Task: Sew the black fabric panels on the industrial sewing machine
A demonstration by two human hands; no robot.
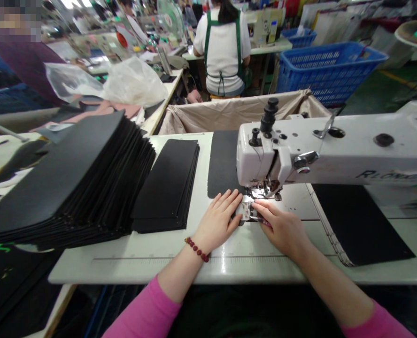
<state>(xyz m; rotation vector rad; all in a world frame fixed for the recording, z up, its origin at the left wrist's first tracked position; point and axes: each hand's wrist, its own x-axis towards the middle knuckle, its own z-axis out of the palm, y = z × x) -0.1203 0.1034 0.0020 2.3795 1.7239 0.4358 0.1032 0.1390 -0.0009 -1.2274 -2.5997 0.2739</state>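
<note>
A white sewing machine (317, 150) reaches in from the right over a pale table. My left hand (219, 218) lies flat with its fingers spread, fingertips at the near edge of a black panel (224, 164) that runs back beside the machine head. Close to the needle area, my right hand (282, 227) has its fingers bent together over the metal plate (249, 211); a thin metal tool seems to show under them, its shape unclear. A low stack of black panels (168, 180) lies left of my left hand. The needle tip cannot be made out.
A tall stack of black panels (71, 173) fills the left side. More black pieces (359, 223) lie right, under the machine arm. Beyond the table are a cloth-lined bin (194, 117), a blue basket (324, 70) and a seated person in a green apron (224, 51).
</note>
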